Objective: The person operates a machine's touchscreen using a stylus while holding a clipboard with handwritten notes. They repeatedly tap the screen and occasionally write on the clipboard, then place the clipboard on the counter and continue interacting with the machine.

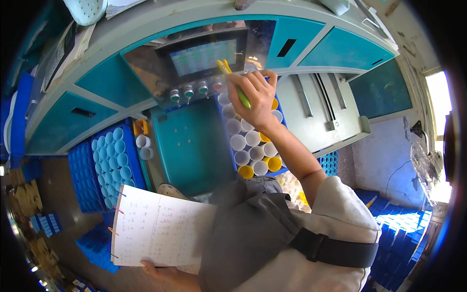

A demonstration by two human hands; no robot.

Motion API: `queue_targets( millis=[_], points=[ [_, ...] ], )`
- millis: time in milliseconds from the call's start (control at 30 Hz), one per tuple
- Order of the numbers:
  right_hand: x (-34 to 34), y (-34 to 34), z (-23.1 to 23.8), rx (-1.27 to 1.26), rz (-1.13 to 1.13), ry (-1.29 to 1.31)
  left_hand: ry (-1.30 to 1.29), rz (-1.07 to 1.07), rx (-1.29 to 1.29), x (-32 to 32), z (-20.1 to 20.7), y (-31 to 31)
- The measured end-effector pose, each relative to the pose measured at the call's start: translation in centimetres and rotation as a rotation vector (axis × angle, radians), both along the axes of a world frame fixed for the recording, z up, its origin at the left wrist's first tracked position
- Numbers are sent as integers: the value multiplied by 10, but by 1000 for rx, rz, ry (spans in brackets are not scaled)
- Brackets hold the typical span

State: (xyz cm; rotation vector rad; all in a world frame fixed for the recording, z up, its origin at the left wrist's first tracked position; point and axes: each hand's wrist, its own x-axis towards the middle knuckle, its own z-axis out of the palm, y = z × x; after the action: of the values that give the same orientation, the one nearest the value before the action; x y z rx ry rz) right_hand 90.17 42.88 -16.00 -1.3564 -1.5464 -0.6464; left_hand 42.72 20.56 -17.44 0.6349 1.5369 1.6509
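My right hand (254, 95) is closed around a green and yellow pen (243, 99), raised in front of a control panel. The pen's yellow end sticks out past my fingers, over the lower right of the panel's screen (206, 57). Low at the left, my left hand (158, 272) grips the bottom edge of an open notebook (160, 228). Handwritten columns cover its white page, and coloured tabs line its left side. My grey clothing hides the notebook's right part.
Beneath my right forearm, a blue crate (231, 155) holds white and yellow cups. Several push buttons (188, 91) sit under the screen. Crates of light blue cups (113, 155) stand at left. A wire fan (424, 163) and stacked blue crates (401, 233) are at right.
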Motion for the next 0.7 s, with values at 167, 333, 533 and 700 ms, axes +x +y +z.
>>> queue_targets(
  millis=[167, 333, 533, 700],
  points=[
    [10, 11, -16, -40, -87, -11, -9, 51, -5, 5, 2, 1],
    [7, 9, -20, -45, -80, 48, -26, -31, 16, 4, 5, 0],
    [1, 7, -17, -69, -18, 96, -51, -56, 28, 0, 2, -3],
    [0, 12, -23, -89, -9, 52, -68, -41, 39, -3, -1, -5]
  ],
)
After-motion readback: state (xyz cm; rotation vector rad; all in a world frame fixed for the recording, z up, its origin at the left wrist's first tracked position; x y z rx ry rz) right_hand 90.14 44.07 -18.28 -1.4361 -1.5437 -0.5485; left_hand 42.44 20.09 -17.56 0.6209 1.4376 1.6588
